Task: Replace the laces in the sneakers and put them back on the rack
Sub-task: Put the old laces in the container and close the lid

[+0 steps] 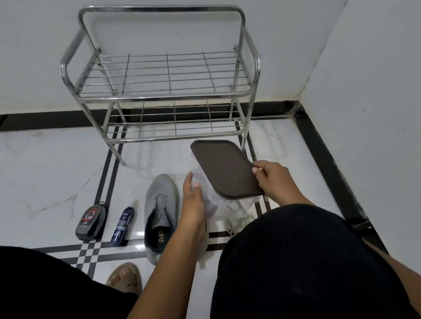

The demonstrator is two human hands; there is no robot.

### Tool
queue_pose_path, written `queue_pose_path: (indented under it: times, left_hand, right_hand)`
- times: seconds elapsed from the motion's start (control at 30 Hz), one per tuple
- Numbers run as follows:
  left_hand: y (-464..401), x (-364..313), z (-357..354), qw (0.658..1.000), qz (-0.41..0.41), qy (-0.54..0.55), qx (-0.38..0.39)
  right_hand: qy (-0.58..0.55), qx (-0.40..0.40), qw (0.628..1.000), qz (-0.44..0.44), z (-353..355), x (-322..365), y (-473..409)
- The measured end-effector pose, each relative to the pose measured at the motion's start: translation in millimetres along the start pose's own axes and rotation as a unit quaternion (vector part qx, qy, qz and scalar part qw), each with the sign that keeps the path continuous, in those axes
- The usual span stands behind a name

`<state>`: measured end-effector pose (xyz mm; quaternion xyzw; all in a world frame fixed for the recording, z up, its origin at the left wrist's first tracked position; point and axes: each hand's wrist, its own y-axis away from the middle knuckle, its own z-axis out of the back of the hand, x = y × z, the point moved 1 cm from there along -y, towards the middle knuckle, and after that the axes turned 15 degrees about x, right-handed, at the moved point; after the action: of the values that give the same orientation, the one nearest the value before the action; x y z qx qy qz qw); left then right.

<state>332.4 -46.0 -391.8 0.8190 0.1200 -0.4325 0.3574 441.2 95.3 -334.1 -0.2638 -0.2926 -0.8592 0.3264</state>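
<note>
We see one grey sneaker (161,209) lying on the white tiled floor (48,171), in front of the steel rack (162,72) and slightly left of its right front leg, toe pointing toward the rack; its eyelets look bare. Just right of the sneaker, a clear plastic container (212,207) is held above the floor. Our left hand (193,196) rests against the container's left wall, fingers fairly straight and pressed flat to it. Our right hand (273,178) grips the near right edge of a brown rectangular lid (225,168), thumb on top and fingers curled below, with the lid tilted up off the container. Below the container, a tangle of white laces (236,224) lies on the floor beside our right knee (293,252); we cannot tell whether it touches the container.

Left of the sneaker stands a dark blue spray can (122,226), and further left a black shoe-polish applicator (90,222), both well apart from the rack. Both shelves of the rack hold nothing, and it stands against the white wall (31,46). Nearer us than the sneaker, a foot in a tan sandal (125,277) shows.
</note>
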Motion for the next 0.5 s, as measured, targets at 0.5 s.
queue_pose_path:
  times: [0.5]
  left_hand:
    - [60,-103,4,0.998,0.045,0.023,0.026]
  right_hand:
    - [0.131,-0.025,0.989,0.060,50,133,16]
